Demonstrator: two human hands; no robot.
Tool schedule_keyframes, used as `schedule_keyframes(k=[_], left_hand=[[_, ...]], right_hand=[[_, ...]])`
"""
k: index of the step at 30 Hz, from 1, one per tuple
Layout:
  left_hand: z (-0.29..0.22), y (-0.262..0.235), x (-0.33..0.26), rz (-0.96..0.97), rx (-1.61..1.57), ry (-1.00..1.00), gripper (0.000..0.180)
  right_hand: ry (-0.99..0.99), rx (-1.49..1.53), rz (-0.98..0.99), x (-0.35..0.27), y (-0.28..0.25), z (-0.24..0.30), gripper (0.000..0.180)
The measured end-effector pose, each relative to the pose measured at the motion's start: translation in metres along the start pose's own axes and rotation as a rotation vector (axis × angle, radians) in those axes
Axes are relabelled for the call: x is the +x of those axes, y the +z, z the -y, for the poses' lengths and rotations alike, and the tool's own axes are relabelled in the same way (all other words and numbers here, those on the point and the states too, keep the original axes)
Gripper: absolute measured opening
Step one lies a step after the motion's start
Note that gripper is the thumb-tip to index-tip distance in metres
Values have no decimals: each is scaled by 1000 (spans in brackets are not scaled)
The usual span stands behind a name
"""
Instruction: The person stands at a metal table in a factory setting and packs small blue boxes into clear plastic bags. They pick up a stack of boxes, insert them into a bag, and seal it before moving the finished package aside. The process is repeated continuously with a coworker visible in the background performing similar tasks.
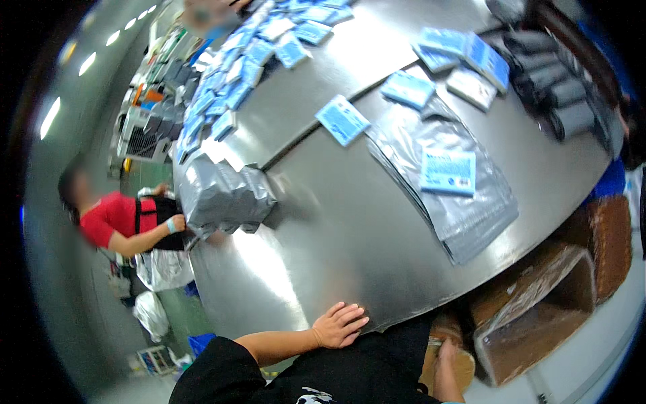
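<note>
My left hand lies at the near edge of the metal table, fingers stretched out and nothing in them. Below the edge, to the right, my right hand hangs beside a round tan surface; its fingers are hidden. A stack of flat grey plastic bags lies on the table's right half. On top of it rests a blue-and-white packet. Another blue packet lies just left of the stack, and one more touches its far end.
Grey wrapped parcels stand at the table's left edge. Blue packets are heaped at the far left. Rolled grey bags sit far right. Below the right edge is an open cardboard box. A person in red stands left.
</note>
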State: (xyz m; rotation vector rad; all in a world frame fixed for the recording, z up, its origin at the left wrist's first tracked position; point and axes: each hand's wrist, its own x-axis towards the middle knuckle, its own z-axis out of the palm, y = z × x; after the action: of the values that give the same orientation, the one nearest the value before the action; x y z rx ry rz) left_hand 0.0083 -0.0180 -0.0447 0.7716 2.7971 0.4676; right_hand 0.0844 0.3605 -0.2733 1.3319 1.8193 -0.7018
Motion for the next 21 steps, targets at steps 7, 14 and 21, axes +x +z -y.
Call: schedule_keyframes(k=[7, 14, 21], left_hand=[[-3, 19, 9, -62, -103, -60, 58], [-52, 19, 14, -349, -202, -351, 46], [-92, 28, -9, -680, -245, -685, 30]], right_hand=[[-124, 133, 128, -21, -93, 61, 26], [-1392, -365, 305, -157, -186, 188, 17], [-1940, -615, 584, -266, -115, 270, 12]])
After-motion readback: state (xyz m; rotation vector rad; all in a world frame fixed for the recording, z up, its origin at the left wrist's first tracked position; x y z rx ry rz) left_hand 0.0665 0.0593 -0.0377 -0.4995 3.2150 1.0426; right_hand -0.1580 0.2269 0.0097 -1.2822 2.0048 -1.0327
